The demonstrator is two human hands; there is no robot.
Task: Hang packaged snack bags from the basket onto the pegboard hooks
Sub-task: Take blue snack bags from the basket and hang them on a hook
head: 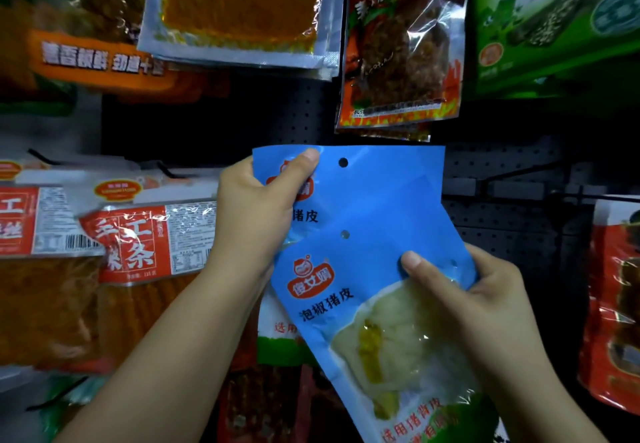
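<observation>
Two blue snack bags held up before the black pegboard: rear blue bag pinched at its top corner by left hand, front blue bag gripped at its right edge by right hand, overlapping, below a hanging red packet

Two overlapping snack bags, front one lower right, sit before the pegboard, below hanging packets.

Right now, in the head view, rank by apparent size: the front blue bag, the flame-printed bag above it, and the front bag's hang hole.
1. Front blue bag, though nearness inflates it.
2. Flame-printed bag, partly cropped.
3. Hang hole.
</observation>
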